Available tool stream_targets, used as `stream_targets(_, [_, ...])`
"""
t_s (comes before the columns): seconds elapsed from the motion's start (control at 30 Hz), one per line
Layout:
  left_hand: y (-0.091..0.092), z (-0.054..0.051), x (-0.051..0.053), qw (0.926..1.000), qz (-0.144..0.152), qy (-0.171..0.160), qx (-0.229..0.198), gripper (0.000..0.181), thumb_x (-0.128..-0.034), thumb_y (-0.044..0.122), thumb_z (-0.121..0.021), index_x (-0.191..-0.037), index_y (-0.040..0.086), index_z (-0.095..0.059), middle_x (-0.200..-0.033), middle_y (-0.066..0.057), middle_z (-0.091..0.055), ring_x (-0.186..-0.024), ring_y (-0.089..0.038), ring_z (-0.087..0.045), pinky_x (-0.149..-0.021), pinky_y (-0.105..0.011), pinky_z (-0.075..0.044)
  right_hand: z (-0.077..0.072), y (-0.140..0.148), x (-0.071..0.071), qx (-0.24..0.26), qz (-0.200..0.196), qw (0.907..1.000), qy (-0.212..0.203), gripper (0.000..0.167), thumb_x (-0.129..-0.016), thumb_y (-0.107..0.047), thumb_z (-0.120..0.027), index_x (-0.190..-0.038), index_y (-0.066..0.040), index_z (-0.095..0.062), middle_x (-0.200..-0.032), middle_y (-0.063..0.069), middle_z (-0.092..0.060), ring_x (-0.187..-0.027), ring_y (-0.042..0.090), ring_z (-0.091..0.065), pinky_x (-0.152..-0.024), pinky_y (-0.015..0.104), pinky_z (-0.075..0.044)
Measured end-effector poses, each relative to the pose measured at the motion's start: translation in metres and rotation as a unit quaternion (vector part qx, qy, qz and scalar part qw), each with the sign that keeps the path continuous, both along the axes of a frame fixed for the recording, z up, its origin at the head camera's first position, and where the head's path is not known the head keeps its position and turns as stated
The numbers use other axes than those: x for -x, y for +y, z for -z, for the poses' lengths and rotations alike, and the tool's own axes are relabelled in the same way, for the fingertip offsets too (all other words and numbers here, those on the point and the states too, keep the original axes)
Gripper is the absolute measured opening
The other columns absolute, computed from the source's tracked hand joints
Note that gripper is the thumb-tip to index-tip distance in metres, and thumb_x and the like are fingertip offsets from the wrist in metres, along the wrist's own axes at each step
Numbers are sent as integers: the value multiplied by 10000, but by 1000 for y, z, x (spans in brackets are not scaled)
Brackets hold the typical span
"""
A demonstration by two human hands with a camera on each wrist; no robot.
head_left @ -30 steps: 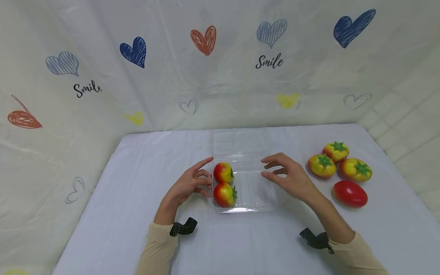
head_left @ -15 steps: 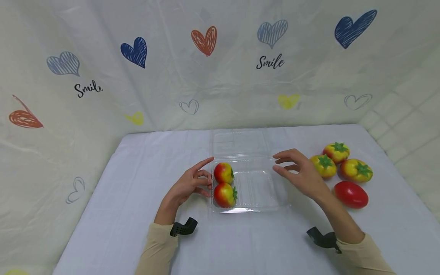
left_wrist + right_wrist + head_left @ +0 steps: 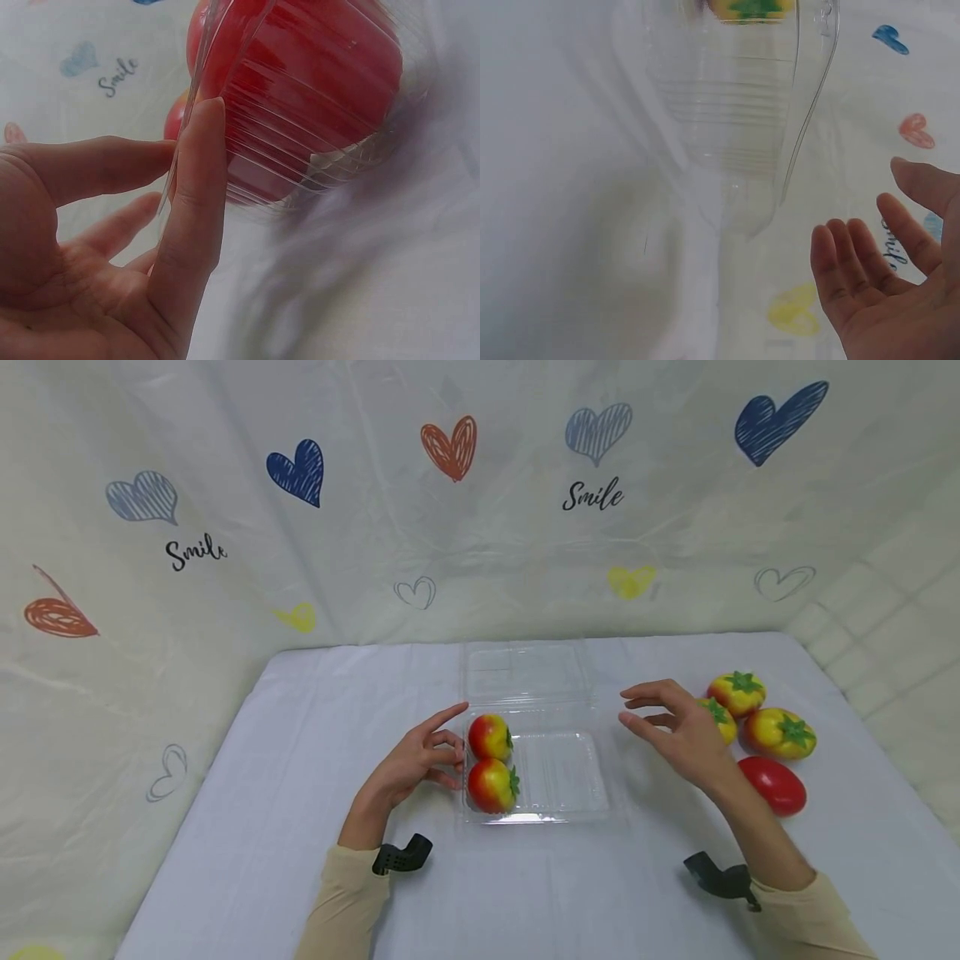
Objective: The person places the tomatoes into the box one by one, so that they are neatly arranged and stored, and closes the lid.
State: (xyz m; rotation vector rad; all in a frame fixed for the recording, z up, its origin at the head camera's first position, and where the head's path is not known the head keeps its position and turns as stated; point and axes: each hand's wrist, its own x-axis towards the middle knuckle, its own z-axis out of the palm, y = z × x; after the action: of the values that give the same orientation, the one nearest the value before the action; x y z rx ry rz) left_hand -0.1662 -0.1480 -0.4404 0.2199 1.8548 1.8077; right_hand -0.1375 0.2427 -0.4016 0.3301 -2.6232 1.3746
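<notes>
A clear plastic clamshell box [image 3: 561, 772] lies with its lid [image 3: 525, 672] folded back behind it. Two red-and-yellow fruits with green leafy tops, a rear one [image 3: 489, 737] and a front one [image 3: 492, 786], fill its left side. My left hand [image 3: 408, 763] pinches the box's left rim between thumb and finger, clearest in the left wrist view, where the ribbed wall [image 3: 300, 124] shows red fruit behind it. Off the box's right side hovers my right hand [image 3: 681, 732], fingers loosely bent, holding nothing. The right wrist view shows it apart from the box [image 3: 720, 112].
Right of my right hand sit more fruits with green tops: a rear one [image 3: 737, 693], a right one [image 3: 780, 732] and one partly hidden by the hand [image 3: 722, 720]. A smooth red oval fruit [image 3: 776, 787] lies in front. White cloth [image 3: 510, 893] covers the table.
My right hand has moved right, from over the box's right side toward the fruits outside it. The left hand stays at the left rim, and the two fruits in the box have not moved.
</notes>
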Motion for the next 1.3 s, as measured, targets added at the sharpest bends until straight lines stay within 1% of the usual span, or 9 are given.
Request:
stream_targets(0.23, [1, -1, 1, 10000, -5, 18, 12, 747, -984, 50, -611, -1639, 273, -329, -969, -40, -588, -782, -173, -647, -713, -390, -660, 4, 11, 2, 14, 67, 9999, 142, 352, -979, -181, -724, -1307, -79, -650, -1268, 114, -608, -1077, -94, -582, -863, -8, -473])
stream_targets(0.33, [2, -1, 1, 10000, -19, 11, 13, 742, -986, 49, -612, -1637, 275, -335, -966, -44, -588, -779, -173, -645, -713, -390, -660, 4, 17, 3, -38, 156, 9996, 217, 350, -971, -170, -734, -1303, -87, -659, -1250, 93, -616, -1055, -143, -569, -856, -16, -469])
stream_targets(0.43, [2, 0, 1, 10000, -29, 28, 7, 739, -987, 52, -614, -1636, 271, -337, -963, -45, -591, -781, -175, -645, -712, -383, -660, 3, 21, 2, -90, 252, 9993, 251, 351, -966, -171, -740, -1300, -93, -665, -1244, 83, -624, -1041, -160, -563, -859, -24, -460])
stream_targets(0.5, [3, 1, 0, 10000, -39, 21, 2, 735, -989, 57, -614, -1636, 268, -337, -961, -46, -592, -781, -179, -644, -715, -379, -660, 3, 23, 1, -120, 310, 9992, 209, 349, -969, -186, -738, -1299, -97, -665, -1254, 94, -628, -1039, -160, -558, -866, -27, -455])
stream_targets(0.7, [0, 5, -4, 9999, 7, -95, 51, 735, -1000, 66, -610, -1646, 254, -313, -958, -37, -595, -793, -183, -639, -726, -367, -660, 3, 27, -2, -175, 525, 9984, -143, 363, -981, -291, -726, -1309, -154, -656, -1299, 62, -629, -1061, -149, -543, -875, -18, -452])
stream_targets(0.83, [-1, 5, -4, 10000, -22, -81, 52, 729, -1001, 69, -611, -1642, 254, -320, -952, -38, -599, -790, -184, -635, -715, -360, -659, 4, 30, -3, -151, 533, 9984, -88, 366, -985, -287, -721, -1319, -154, -655, -1316, 66, -620, -1087, -133, -541, -873, -19, -452])
stream_targets(1.07, [-1, 2, -2, 10000, 19, -31, 13, 734, -999, 65, -611, -1642, 267, -321, -951, -34, -596, -780, -180, -635, -706, -366, -660, 6, 37, -2, -201, 671, 9975, 2, 380, -981, -282, -727, -1329, -149, -652, -1323, -8, -594, -1102, -124, -534, -841, -19, -459])
stream_targets(1.23, [-1, 1, -1, 10000, 21, -7, -58, 735, -997, 57, -607, -1642, 261, -320, -946, -34, -588, -777, -179, -630, -697, -369, -660, 4, 41, -1, -136, 798, 9967, 23, 381, -973, -262, -739, -1321, -129, -654, -1285, -83, -593, -1081, -132, -550, -849, -18, -456])
stream_targets(1.3, [-1, 1, 0, 10000, 27, 5, -70, 737, -995, 55, -606, -1642, 264, -322, -946, -35, -588, -778, -179, -628, -699, -373, -661, 3, 43, -1, -91, 826, 9965, 17, 381, -972, -251, -741, -1321, -123, -653, -1274, -84, -596, -1061, -118, -567, -847, -14, -457])
